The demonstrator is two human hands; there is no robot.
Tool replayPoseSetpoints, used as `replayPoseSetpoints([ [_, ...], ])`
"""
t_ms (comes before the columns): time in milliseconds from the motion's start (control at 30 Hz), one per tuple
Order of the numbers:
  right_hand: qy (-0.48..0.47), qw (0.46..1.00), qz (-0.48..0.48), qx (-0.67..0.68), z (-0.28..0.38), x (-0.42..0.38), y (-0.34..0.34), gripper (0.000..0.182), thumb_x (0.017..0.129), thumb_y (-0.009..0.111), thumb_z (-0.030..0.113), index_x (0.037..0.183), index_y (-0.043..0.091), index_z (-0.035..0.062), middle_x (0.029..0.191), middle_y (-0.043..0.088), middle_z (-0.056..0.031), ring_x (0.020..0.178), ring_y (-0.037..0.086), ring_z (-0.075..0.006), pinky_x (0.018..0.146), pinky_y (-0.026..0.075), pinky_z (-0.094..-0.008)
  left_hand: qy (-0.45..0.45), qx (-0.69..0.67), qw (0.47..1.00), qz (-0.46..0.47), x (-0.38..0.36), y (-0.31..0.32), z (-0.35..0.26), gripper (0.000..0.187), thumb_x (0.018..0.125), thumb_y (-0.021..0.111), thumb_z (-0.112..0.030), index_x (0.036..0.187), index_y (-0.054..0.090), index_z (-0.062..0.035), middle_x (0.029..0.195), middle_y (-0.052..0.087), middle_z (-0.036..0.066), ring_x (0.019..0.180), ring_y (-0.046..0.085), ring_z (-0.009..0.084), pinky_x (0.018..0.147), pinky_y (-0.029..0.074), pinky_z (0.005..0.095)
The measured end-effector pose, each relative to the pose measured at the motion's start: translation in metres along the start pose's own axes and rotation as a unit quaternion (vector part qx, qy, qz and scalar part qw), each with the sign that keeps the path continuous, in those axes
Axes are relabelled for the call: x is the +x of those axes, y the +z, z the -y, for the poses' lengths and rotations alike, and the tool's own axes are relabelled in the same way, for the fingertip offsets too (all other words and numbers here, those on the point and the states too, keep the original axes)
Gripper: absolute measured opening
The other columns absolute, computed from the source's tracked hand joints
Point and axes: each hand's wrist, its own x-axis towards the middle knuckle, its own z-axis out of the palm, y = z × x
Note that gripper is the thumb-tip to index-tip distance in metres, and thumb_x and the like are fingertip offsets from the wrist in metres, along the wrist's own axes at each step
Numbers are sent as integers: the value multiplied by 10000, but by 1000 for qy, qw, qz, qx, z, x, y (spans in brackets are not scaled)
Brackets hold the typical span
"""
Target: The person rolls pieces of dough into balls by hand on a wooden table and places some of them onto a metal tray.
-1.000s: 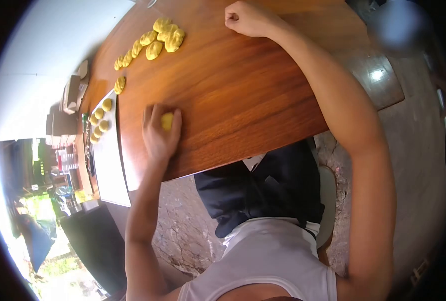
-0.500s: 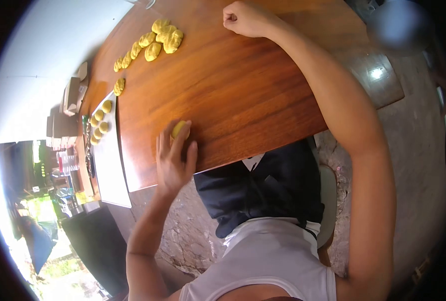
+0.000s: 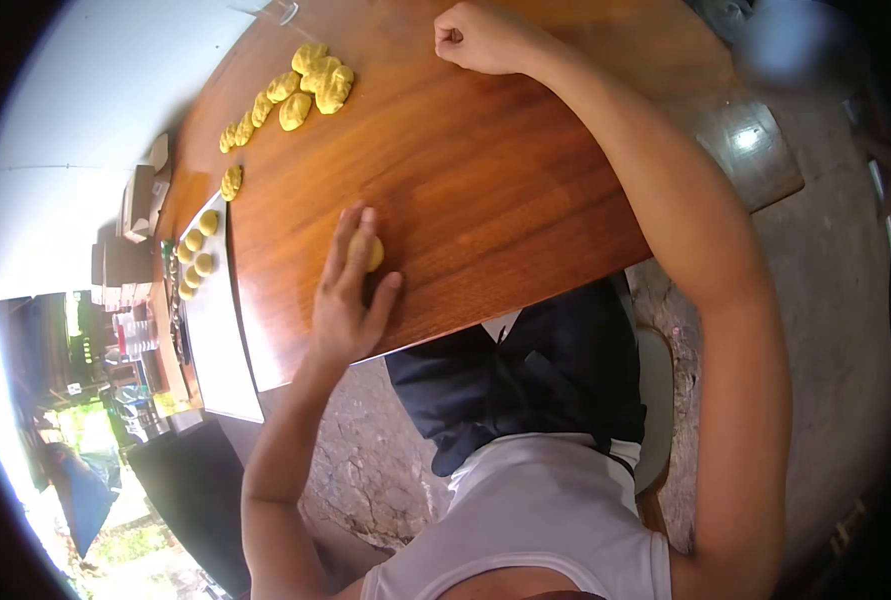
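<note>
Your left hand (image 3: 348, 290), fingers outstretched, lies over a yellow ball (image 3: 375, 255) on the table (image 3: 485, 190), not clenched around it. The ball looks light, soft and easily dented, best cupped gently by its sides. Your right hand (image 3: 475, 38) rests in a loose fist. Wood spans the room between; the near edge passes beneath your left wrist, tray (image 3: 221, 335) beyond.

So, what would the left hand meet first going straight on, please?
Past the round yellow dough ball under its fingers, likely only brown wooden tabletop; the yellow oval dough pieces seem left of that line.
</note>
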Motion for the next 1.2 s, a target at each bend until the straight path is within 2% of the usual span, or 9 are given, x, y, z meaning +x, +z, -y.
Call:
replayPoseSetpoints([
  [233,2,1000,7,-19,8,-4,-10,167,856,638,174,804,725,41,774,697,-237,702,685,-410,645,526,-500,-41,8,999,-24,98,25,28,443,989,660,-218,1377,636,-6,1454,569,259,1343,552,446,1119,462,449],
  [300,3,999,45,3,6,-6,-9,140,880,656,197,860,730,80,806,740,-111,771,707,-297,714,538,-424,18,-20,1000,0,106,38,7,419,996,644,-225,1346,656,5,1434,585,259,1355,547,430,1117,464,433],
  [467,16,997,67,31,5,-3,-9,127,879,651,190,862,724,87,780,726,-110,745,694,-287,695,531,-420,86,50,995,7,21,11,-17,448,970,674,-155,1395,623,-24,1418,600,252,1357,551,421,1104,475,470],
  [533,30,996,73,41,1,-5,-3,123,877,650,187,858,723,90,772,722,-110,737,689,-285,690,528,-419,-47,-32,998,-32,-5,3,-4,453,965,675,-123,1405,610,-35,1408,608,247,1361,550,416,1094,485,484],
  [667,24,998,63,12,0,4,7,125,873,654,193,860,723,90,768,720,-109,739,686,-286,687,525,-418,-66,-18,997,-30,37,7,30,414,968,665,-118,1370,637,-25,1409,614,232,1353,555,421,1081,495,485],
  [833,6,999,47,4,5,-7,-10,133,872,657,203,861,723,88,781,725,-109,757,695,-293,699,527,-410,86,-6,996,-1,96,38,0,349,962,665,-98,1298,684,-8,1409,624,200,1349,551,429,1093,484,482],
  [933,-11,998,57,21,5,-5,-12,159,902,661,180,855,702,34,778,715,-101,705,650,-249,664,501,-386,140,12,990,25,51,20,-17,345,956,666,-89,1289,688,-3,1402,624,211,1352,546,432,1103,476,474],
  [1100,26,997,72,20,0,2,2,137,876,650,195,865,721,79,803,731,-118,765,696,-300,708,528,-426,-67,-11,995,-70,-6,0,21,312,967,643,-86,1259,696,9,1293,673,244,1234,632,441,1065,505,453],
  [1200,8,999,49,9,-1,2,3,138,879,640,182,850,716,71,798,729,-119,755,694,-296,696,527,-423,-56,17,994,-89,40,3,52,303,978,626,-92,1252,695,18,1273,687,238,1209,653,435,1055,512,443],
])
